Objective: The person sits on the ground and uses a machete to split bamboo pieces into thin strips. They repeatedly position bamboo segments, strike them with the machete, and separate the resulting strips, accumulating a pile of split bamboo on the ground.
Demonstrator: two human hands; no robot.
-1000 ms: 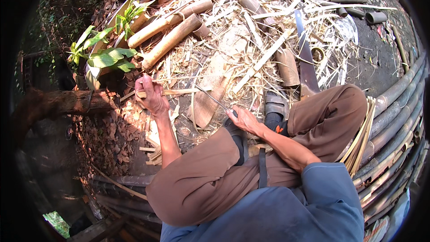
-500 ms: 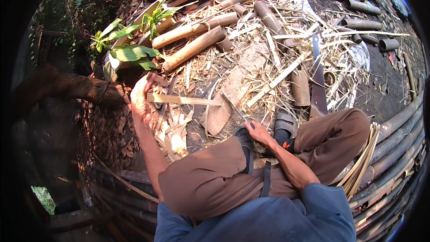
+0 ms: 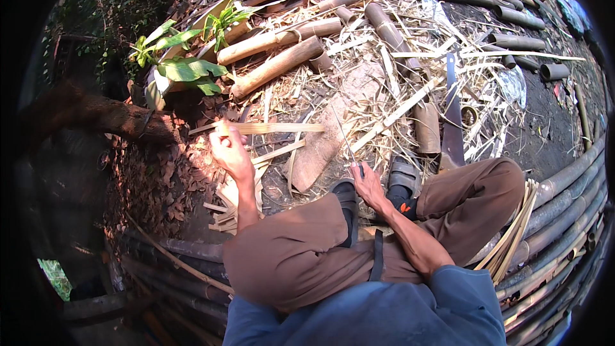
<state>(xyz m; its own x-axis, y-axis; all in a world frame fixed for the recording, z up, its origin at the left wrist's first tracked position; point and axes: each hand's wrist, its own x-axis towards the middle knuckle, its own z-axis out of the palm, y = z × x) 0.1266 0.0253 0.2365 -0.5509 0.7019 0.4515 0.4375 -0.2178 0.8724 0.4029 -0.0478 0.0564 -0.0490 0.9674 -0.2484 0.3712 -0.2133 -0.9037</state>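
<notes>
My left hand (image 3: 232,154) is closed around a flat, pale bamboo strip (image 3: 282,127), which lies level and points right. The strip's right end reaches over a long brown wooden block (image 3: 333,131) on the ground. In front of my feet, my right hand (image 3: 368,183) grips the dark handle of a knife (image 3: 344,129). Its thin blade slants up and left, its tip apart from the strip. Below the left hand, cut bamboo strips (image 3: 227,208) lie in a pile, partly hidden by my forearm and knee. Another loose strip (image 3: 280,152) lies under the held one.
A handsaw (image 3: 453,112) stands beyond my right foot. Thick bamboo pieces (image 3: 278,67) and curly shavings (image 3: 410,45) cover the ground ahead. Long bamboo poles (image 3: 564,186) curve along the right side. A tree trunk (image 3: 109,118) and a leafy plant (image 3: 186,70) are at left.
My left hand has gone from spread fingers beside the strip to a closed grip, nearer the middle. The strip has moved slightly up and right. The knife blade now points more upward.
</notes>
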